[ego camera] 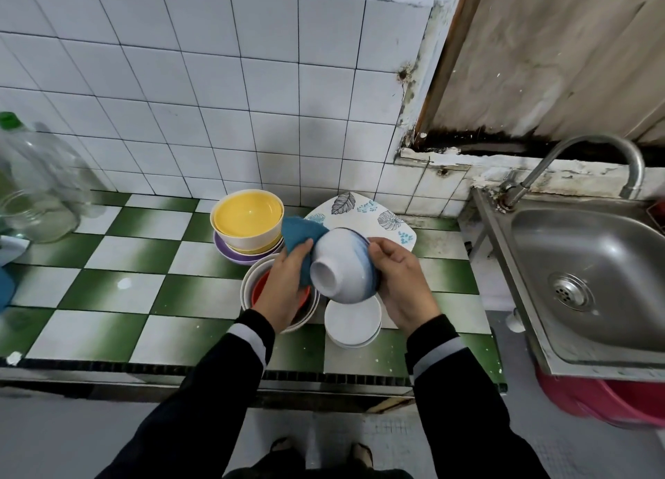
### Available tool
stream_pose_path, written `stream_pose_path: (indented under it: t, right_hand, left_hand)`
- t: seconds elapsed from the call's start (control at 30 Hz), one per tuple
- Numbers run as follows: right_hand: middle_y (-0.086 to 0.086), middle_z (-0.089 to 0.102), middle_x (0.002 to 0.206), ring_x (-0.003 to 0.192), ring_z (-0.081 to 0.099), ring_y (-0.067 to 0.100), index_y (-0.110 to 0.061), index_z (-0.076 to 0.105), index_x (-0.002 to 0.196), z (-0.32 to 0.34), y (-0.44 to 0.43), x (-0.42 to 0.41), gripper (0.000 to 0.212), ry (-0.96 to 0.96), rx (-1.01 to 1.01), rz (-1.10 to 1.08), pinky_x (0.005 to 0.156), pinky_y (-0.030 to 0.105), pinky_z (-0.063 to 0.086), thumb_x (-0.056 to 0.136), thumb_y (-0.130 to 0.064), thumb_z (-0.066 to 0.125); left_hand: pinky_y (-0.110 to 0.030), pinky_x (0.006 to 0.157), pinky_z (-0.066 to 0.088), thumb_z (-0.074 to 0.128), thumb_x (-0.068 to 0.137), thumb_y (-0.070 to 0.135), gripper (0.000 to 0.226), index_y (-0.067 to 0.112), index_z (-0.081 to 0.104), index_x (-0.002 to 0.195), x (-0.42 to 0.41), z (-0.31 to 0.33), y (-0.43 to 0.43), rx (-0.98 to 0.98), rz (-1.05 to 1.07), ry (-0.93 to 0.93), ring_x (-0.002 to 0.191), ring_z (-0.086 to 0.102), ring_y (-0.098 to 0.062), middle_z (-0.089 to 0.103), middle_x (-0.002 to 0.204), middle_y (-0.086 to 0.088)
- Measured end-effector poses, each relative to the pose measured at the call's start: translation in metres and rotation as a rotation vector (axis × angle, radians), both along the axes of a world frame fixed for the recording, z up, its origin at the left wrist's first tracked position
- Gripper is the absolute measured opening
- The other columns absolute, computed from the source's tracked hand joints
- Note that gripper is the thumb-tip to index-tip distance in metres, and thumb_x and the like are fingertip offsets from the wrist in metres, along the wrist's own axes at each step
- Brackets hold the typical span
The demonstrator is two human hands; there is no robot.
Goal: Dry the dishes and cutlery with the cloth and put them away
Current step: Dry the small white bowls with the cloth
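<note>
A white and blue bowl (343,266) is held tilted above the counter, its foot ring facing me. My right hand (399,280) grips its right side at the rim. My left hand (286,284) holds a teal cloth (300,237) against the bowl's left side. Below the bowl sits a stack of small white dishes (352,322). Under my left hand stand nested white bowls with a red one inside (259,288). Behind them are a yellow bowl stacked on a purple dish (246,216) and a leaf-patterned square plate (370,216).
The green and white checked counter (144,280) stretches out to the left. Clear plastic bottles (32,187) stand at the far left. A steel sink (590,280) with a curved tap (611,162) lies to the right, a pink tub (611,403) beneath it.
</note>
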State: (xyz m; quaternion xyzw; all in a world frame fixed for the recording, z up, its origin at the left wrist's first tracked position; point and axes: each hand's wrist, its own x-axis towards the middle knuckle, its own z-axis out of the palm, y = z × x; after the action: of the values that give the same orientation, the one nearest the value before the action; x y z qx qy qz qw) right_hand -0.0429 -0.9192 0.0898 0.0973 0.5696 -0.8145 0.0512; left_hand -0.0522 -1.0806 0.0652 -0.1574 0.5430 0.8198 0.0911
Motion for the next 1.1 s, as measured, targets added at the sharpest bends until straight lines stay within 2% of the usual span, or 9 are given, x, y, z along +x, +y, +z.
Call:
stream_pose_path:
  t: [0.1,0.17,0.37,0.5,0.6,0.77,0.9,1.0,1.1]
  right_hand:
    - [0.009,0.069,0.103,0.096,0.063,0.021,-0.003,0.063,0.111,-0.006,0.005,-0.003,0.023,-0.063,-0.346,-0.061,0.094,0.039,0.049,0.102,-0.007,0.042]
    - [0.01,0.068,0.111,0.102,0.063,0.023,-0.004,0.062,0.118,-0.015,0.005,-0.006,0.026,-0.124,-0.456,-0.1,0.095,0.042,0.05,0.102,-0.009,0.042]
    - [0.014,0.067,0.119,0.113,0.06,0.029,-0.007,0.064,0.111,-0.045,-0.008,-0.009,0.023,-0.229,-0.377,-0.239,0.101,0.049,0.048,0.104,-0.022,0.048]
    - [0.011,0.065,0.131,0.122,0.062,0.028,-0.011,0.057,0.133,-0.051,-0.018,0.003,0.07,-0.178,-0.265,-0.067,0.104,0.051,0.048,0.083,-0.059,0.066]
    - [0.013,0.061,0.136,0.126,0.058,0.03,-0.012,0.047,0.14,-0.053,-0.023,0.01,0.1,-0.164,-0.227,0.031,0.099,0.047,0.052,0.062,-0.061,0.086]
    - [0.018,0.046,0.15,0.139,0.043,0.035,-0.013,0.039,0.15,-0.048,-0.024,0.013,0.091,-0.109,-0.476,0.149,0.117,0.056,0.03,0.078,-0.052,0.079]
    - [0.015,0.059,0.138,0.122,0.059,0.031,-0.015,0.055,0.137,-0.029,-0.009,0.023,0.075,-0.15,-0.518,0.038,0.107,0.05,0.045,0.077,-0.057,0.072]
    - [0.014,0.066,0.129,0.115,0.065,0.031,-0.017,0.056,0.132,-0.022,0.013,0.033,0.052,-0.151,-0.454,-0.101,0.098,0.052,0.052,0.087,-0.042,0.063]
    - [0.011,0.066,0.128,0.113,0.067,0.029,-0.018,0.044,0.141,-0.017,0.035,0.048,0.073,-0.142,-0.267,-0.245,0.087,0.05,0.058,0.08,-0.037,0.079]
  left_hand:
    - [-0.041,0.084,0.054,0.054,0.097,0.031,0.032,0.022,0.058,0.127,0.004,0.003,0.002,0.296,0.006,-0.125,0.105,0.064,-0.02,0.07,0.115,-0.005]
    - [-0.042,0.078,0.058,0.057,0.093,0.031,0.036,0.023,0.058,0.128,0.009,0.006,0.004,0.427,-0.017,-0.156,0.107,0.064,-0.024,0.071,0.116,-0.006]
    - [-0.04,0.071,0.059,0.069,0.077,0.02,0.05,0.014,0.059,0.126,0.018,0.012,0.008,0.434,-0.09,-0.147,0.103,0.068,-0.025,0.07,0.118,-0.01]
    - [-0.042,0.073,0.06,0.072,0.072,0.016,0.045,0.012,0.061,0.115,0.017,0.019,0.012,0.43,-0.048,-0.187,0.1,0.069,-0.027,0.072,0.108,-0.012]
    - [-0.041,0.07,0.06,0.074,0.076,0.013,0.047,0.009,0.059,0.12,0.012,0.022,0.013,0.381,-0.036,-0.221,0.104,0.067,-0.029,0.069,0.114,-0.016]
    - [-0.043,0.079,0.059,0.07,0.083,0.018,0.044,0.01,0.057,0.124,0.005,0.029,0.015,0.345,-0.138,-0.203,0.112,0.062,-0.028,0.065,0.123,-0.016]
    - [-0.044,0.082,0.058,0.064,0.091,0.012,0.042,0.015,0.052,0.13,-0.003,0.032,0.016,0.197,-0.216,-0.1,0.116,0.06,-0.027,0.064,0.126,-0.011]
    - [-0.041,0.087,0.057,0.063,0.092,0.004,0.04,0.025,0.052,0.124,-0.007,0.033,0.028,-0.041,-0.256,0.049,0.109,0.063,-0.02,0.065,0.121,-0.002]
    - [-0.035,0.088,0.056,0.063,0.092,0.005,0.035,0.034,0.052,0.11,-0.007,0.035,0.054,-0.282,-0.347,0.225,0.099,0.065,-0.009,0.065,0.111,0.008]
